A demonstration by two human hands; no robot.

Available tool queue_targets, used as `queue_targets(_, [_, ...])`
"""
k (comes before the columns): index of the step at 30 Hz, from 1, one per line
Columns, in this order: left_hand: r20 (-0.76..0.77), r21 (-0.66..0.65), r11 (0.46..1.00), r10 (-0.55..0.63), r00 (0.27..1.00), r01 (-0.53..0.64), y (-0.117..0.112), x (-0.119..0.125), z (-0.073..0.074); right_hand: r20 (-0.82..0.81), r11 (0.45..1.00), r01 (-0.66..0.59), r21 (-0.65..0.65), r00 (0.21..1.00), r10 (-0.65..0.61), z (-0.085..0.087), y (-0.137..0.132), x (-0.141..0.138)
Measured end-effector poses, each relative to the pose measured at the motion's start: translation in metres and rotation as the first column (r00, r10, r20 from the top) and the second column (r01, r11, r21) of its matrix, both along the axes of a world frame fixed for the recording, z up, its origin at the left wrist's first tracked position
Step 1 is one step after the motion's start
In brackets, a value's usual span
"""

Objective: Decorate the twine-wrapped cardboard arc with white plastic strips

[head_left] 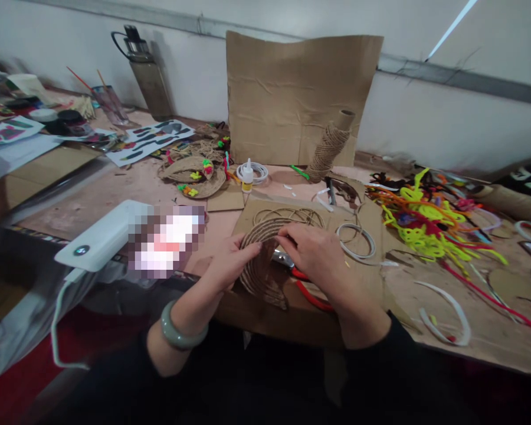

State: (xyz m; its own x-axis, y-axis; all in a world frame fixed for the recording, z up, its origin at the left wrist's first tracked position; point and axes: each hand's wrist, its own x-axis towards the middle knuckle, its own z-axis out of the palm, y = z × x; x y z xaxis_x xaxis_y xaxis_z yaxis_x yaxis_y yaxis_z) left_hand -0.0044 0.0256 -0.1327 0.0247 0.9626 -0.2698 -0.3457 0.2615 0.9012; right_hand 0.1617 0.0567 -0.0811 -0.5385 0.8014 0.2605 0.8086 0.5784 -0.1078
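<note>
Between my hands is a curved, crescent-like piece covered in rows of brown twine (259, 277). My left hand (236, 260), with a pale green bangle (181, 330) on its wrist, grips the left edge of it, thumb on top. At its upper right end, the thumb and fingers of my right hand (312, 251) are pinched on the twine. Red-handled pliers or scissors (312, 295) lie partly hidden below my right hand. Loose loops of twine (287, 215) rest on the cardboard sheet (367, 218) just behind the piece.
A small glue bottle (246, 177) stands behind, near a twine spool (330, 147) and an upright cardboard panel (301, 94). Colourful pipe cleaners (425, 218) are heaped at right. A white power bank (101, 233) with a cable lies at left. A bottle (148, 77) stands at back left.
</note>
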Motion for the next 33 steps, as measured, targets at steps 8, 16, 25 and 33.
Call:
queue_targets(8, [0.027, 0.010, 1.000, 0.014, 1.000, -0.015, -0.001, 0.000, -0.002, -0.019, 0.991, 0.082, -0.103, 0.996, -0.085, 0.001, -0.002, -0.007])
queue_targets(16, [0.026, 0.024, 0.999, 0.022, 0.999, -0.023, -0.002, -0.001, -0.004, -0.149, 0.969, 0.193, -0.153, 0.965, -0.215, -0.003, 0.001, -0.007])
queue_targets(25, [0.079, 0.014, 1.000, -0.011, 0.997, 0.010, -0.002, -0.001, -0.002, -0.678, 0.888, -0.146, -0.436, 0.702, -0.217, -0.021, 0.025, -0.004])
queue_targets(33, [-0.014, 0.042, 0.999, -0.007, 1.000, 0.007, 0.003, -0.003, -0.004, -0.632, 0.856, -0.231, -0.463, 0.763, -0.136, -0.028, 0.019, -0.008])
